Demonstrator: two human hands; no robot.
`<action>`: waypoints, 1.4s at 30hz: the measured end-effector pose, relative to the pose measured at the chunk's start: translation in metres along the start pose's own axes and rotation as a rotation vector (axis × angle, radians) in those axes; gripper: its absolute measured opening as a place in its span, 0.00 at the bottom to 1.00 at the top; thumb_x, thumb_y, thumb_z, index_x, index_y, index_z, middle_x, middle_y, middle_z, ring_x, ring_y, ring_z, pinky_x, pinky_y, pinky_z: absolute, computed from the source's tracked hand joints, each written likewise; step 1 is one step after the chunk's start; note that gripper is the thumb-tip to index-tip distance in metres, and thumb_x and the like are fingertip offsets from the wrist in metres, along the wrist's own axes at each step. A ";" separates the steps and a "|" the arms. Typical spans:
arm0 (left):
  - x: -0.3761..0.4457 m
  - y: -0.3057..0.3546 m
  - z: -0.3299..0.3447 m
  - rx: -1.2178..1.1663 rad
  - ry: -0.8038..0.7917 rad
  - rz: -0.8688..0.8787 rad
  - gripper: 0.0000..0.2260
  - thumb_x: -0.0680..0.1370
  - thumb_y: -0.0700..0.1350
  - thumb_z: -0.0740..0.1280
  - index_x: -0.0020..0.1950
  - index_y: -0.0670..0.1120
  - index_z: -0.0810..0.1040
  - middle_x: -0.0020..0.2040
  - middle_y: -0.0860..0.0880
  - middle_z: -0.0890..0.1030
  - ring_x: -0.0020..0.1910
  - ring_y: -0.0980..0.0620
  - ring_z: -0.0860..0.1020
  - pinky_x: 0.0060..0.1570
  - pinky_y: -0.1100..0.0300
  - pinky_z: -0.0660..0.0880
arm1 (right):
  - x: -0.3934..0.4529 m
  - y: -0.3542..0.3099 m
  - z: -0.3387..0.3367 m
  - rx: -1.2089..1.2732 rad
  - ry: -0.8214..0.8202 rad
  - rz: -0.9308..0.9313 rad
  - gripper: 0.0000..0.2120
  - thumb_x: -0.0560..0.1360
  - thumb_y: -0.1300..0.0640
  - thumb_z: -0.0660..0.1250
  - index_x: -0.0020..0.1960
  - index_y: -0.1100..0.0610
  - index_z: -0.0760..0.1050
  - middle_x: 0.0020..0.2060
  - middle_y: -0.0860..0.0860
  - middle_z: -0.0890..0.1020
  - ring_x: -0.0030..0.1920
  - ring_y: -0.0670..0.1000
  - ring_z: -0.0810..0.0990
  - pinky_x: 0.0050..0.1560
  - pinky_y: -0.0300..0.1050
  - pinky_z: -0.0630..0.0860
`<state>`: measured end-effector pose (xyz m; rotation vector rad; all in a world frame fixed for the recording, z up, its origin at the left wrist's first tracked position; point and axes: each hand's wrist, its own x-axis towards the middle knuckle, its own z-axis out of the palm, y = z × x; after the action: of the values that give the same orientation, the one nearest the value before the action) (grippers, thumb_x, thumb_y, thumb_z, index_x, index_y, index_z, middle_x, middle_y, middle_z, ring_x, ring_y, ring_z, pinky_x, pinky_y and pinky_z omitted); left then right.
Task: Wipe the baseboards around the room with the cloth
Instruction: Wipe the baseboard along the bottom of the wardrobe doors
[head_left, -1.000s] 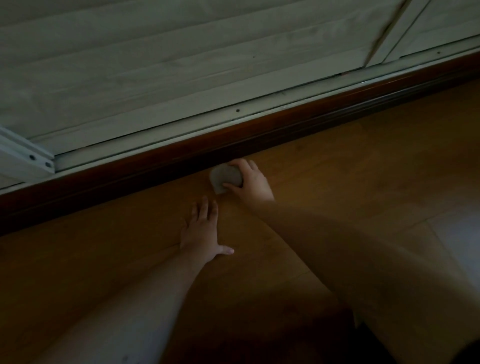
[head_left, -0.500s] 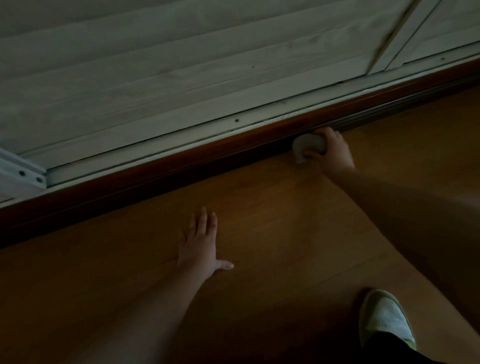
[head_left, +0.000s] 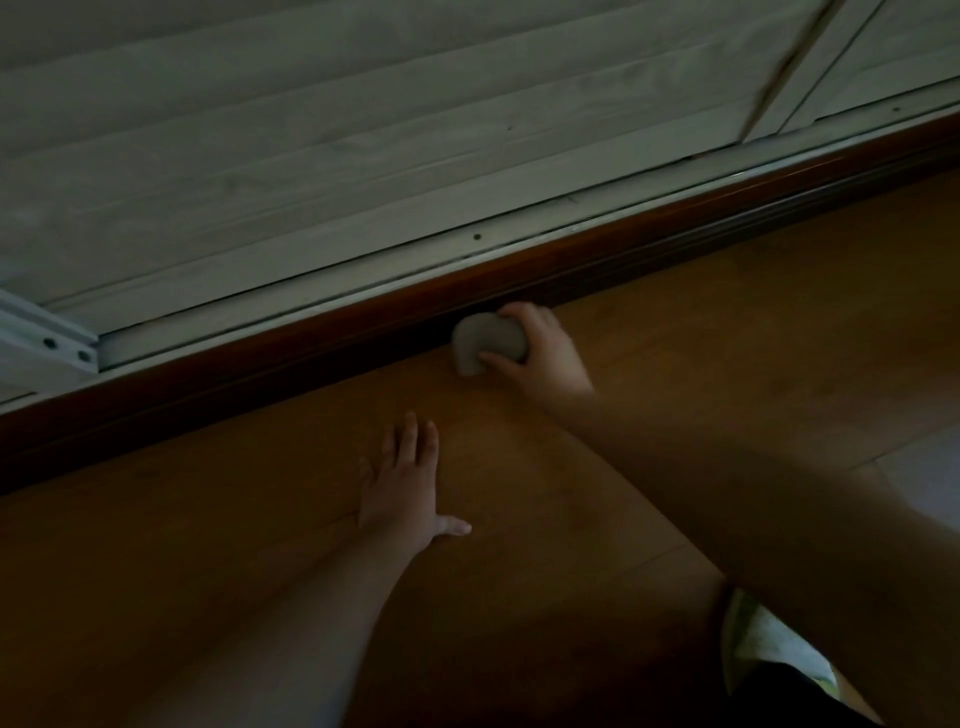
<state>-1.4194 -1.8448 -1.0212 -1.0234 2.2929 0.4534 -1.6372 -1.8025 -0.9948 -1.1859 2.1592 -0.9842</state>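
Note:
A dark reddish-brown baseboard (head_left: 291, 358) runs diagonally from lower left to upper right, under a white door frame. My right hand (head_left: 540, 353) grips a small pale grey cloth (head_left: 480, 340), bunched up and pressed against the foot of the baseboard near the middle of the view. My left hand (head_left: 402, 488) lies flat on the wooden floor, fingers spread and pointing at the baseboard, nearer to me than the cloth.
White sliding door panels and a metal track (head_left: 363, 260) stand above the baseboard. Orange-brown wooden floor (head_left: 727, 322) spreads to the right. A light-coloured shoe (head_left: 769, 644) shows at the lower right under my right arm. The room is dim.
My right hand slid the cloth right along the baseboard, then back left to near the middle. My left hand has stayed flat on the floor.

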 end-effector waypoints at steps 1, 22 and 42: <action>0.000 0.001 0.000 -0.003 0.000 -0.004 0.60 0.66 0.68 0.74 0.79 0.51 0.33 0.78 0.48 0.30 0.78 0.42 0.35 0.76 0.38 0.48 | 0.002 -0.012 0.012 0.001 -0.026 -0.048 0.25 0.73 0.50 0.73 0.67 0.51 0.69 0.61 0.50 0.73 0.60 0.47 0.73 0.59 0.41 0.74; -0.001 -0.002 0.004 -0.029 0.007 0.008 0.61 0.66 0.66 0.74 0.79 0.50 0.31 0.78 0.47 0.28 0.78 0.42 0.33 0.76 0.40 0.47 | 0.003 0.093 -0.181 0.052 0.505 0.473 0.24 0.73 0.53 0.74 0.65 0.54 0.70 0.61 0.55 0.76 0.61 0.54 0.76 0.59 0.48 0.76; -0.021 0.022 -0.023 -0.069 -0.082 -0.046 0.52 0.74 0.62 0.71 0.80 0.51 0.34 0.80 0.48 0.36 0.80 0.43 0.43 0.75 0.40 0.56 | -0.079 -0.023 -0.242 0.058 0.129 0.390 0.23 0.70 0.51 0.77 0.62 0.51 0.74 0.48 0.46 0.78 0.48 0.45 0.78 0.41 0.37 0.75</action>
<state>-1.4329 -1.8307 -0.9885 -1.0685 2.1903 0.5485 -1.7530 -1.6565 -0.8205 -0.6514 2.3243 -0.9598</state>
